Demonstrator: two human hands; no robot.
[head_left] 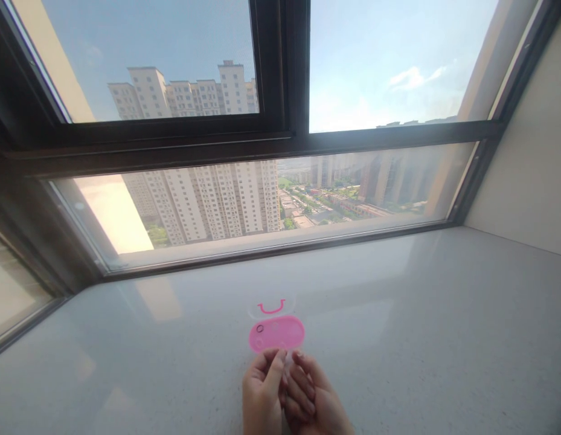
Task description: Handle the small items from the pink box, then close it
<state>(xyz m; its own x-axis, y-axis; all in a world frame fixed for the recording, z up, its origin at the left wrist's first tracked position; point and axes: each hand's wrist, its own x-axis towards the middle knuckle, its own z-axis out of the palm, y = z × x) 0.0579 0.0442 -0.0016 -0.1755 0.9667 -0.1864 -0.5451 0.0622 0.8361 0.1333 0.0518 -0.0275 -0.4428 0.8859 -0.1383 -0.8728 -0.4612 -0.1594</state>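
Note:
My left hand (264, 389) is closed at the bottom centre, its thumb and forefinger pinched together. My right hand (319, 396) is right beside it, fingers curled in and thumb near the left fingertips. Something small and pale may be between the fingertips, but I cannot make it out. Just beyond the hands lies a pink oval case (287, 332). A small dark ring (260, 328) is in its left part, with faint pale round shapes near it. Behind the case is a clear piece, seemingly its lid, bearing a curved pink handle (272, 308).
The case rests on a wide, glossy white windowsill (420, 326). Dark window frames (298, 72) border the sill at the back and left, and a pale wall (529, 181) rises on the right. Tall buildings (203, 205) show through the glass.

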